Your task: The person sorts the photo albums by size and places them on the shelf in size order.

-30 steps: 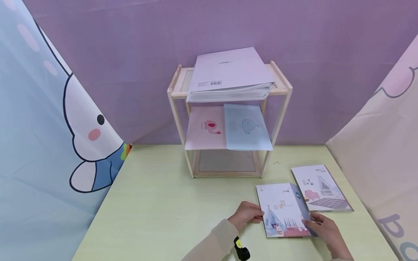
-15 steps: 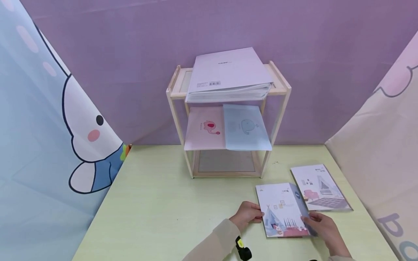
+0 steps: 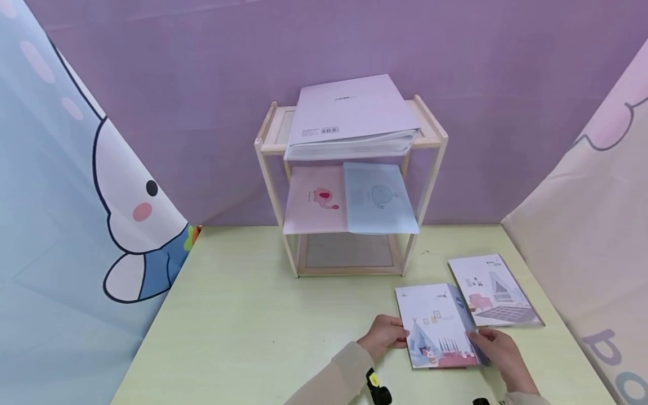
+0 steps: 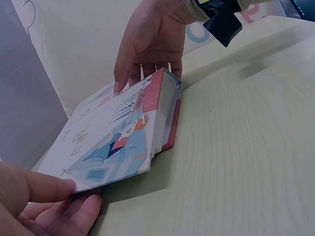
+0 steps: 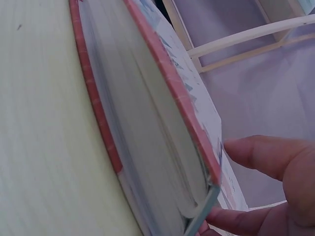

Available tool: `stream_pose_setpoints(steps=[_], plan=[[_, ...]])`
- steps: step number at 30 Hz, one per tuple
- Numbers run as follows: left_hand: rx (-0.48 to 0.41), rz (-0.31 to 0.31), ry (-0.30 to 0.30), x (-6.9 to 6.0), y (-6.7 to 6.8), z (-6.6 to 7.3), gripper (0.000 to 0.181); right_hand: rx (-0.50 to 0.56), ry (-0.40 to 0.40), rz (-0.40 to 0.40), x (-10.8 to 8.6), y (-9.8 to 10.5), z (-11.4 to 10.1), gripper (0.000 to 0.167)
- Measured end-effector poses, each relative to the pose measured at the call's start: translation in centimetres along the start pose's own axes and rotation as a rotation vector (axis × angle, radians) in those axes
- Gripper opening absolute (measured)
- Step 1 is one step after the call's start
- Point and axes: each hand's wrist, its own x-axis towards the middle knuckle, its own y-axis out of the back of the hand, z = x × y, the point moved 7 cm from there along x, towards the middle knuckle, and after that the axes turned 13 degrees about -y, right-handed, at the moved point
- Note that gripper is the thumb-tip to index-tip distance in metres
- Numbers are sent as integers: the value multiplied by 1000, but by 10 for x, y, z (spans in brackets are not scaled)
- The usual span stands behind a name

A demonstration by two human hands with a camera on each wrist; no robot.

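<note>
A thick hardcover book (image 3: 435, 320), its cover drawn with a blue tent, lies on the table at the front right. My left hand (image 3: 383, 334) pinches the left edge of its cover, thumb (image 4: 59, 188) on top and fingers underneath. On the other side my right hand (image 3: 501, 351) grips the bluish-grey spine edge, its thumb (image 5: 251, 150) over the cover. White page edges and a red lower border show between the covers in the right wrist view. Just behind lies a second, similar book (image 3: 496, 289), flat and untouched.
A small wooden rack (image 3: 429, 185) stands at the back. On top lies a thick pale album (image 3: 354, 109); its middle shelf carries a pink elephant booklet (image 3: 314, 208) and a blue whale booklet (image 3: 379, 205). Cloth curtains (image 3: 202, 112) hang behind and at both sides.
The head view has shifted slightly, so the scene sits a little further left. Both hands keep their hold on the book, which stays in place.
</note>
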Motion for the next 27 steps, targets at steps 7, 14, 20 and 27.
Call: stream_pose_setpoints(steps=[7,14,20,27], plan=[[-19,-4,25,1,0,-4,18,58,-32,15,0,1,3,50],[-26,-8,19,2,0,-8,22,69,-39,-25,0,-2,6,57],[-15,-19,36,1,3,-9,20,140,-89,-94,1,-7,11,60],[-10,-54,25,0,8,-8,18,241,-116,-215,0,-19,15,62]])
